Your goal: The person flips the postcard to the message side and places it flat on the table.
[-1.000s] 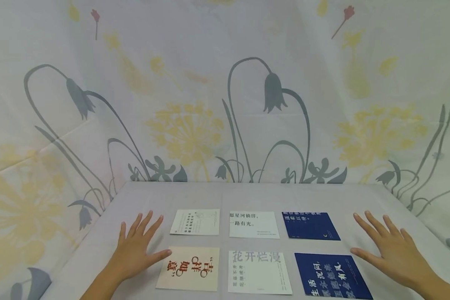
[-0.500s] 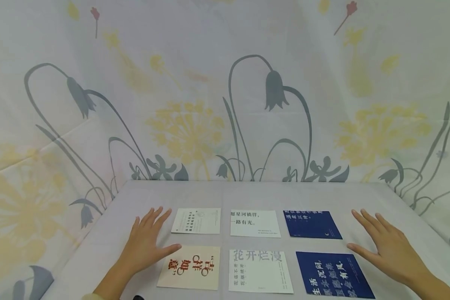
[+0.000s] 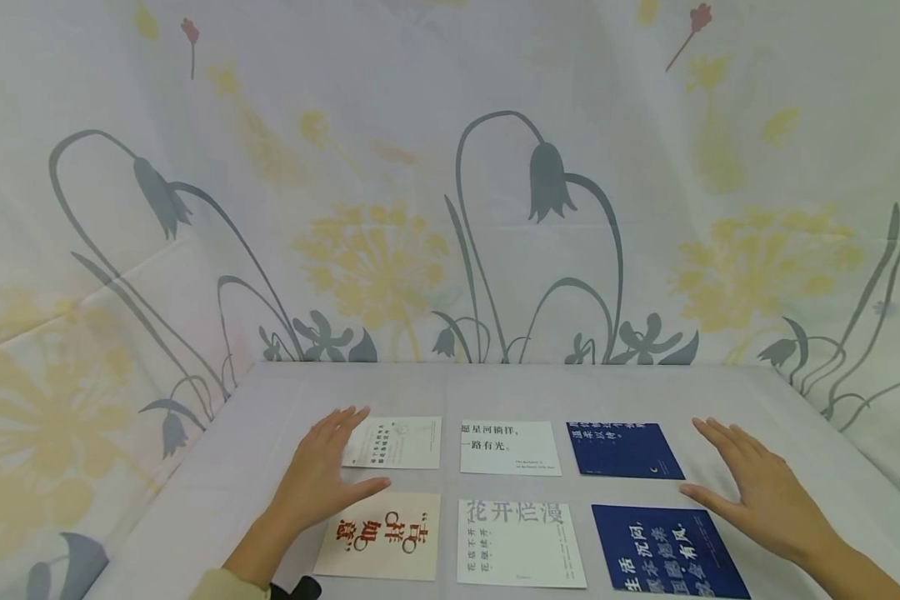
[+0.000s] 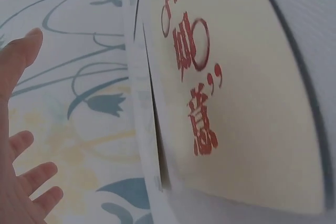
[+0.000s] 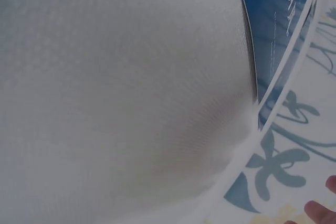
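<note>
Two rows of printed cards lie flat on a pale table. My left hand (image 3: 322, 471), fingers extended and thumb spread, is over the left side, overlapping the upper-left white card (image 3: 397, 443) in the head view. Just below its thumb lies the cream card with red characters (image 3: 382, 537), which also fills much of the left wrist view. My right hand (image 3: 757, 500) is held with straight fingers to the right of the upper dark blue card (image 3: 624, 450) and the lower dark blue card (image 3: 667, 550). Neither hand holds anything.
Between the outer cards lie a white card with two lines of black text (image 3: 510, 447) and a white card with large grey characters (image 3: 521, 546). A flower-printed cloth (image 3: 420, 183) hangs behind the table (image 3: 495, 387) and along its sides.
My left hand has moved rightward, from beside the cards to over the left column. My right hand has shifted slightly left, toward the blue cards. The cards stay in place.
</note>
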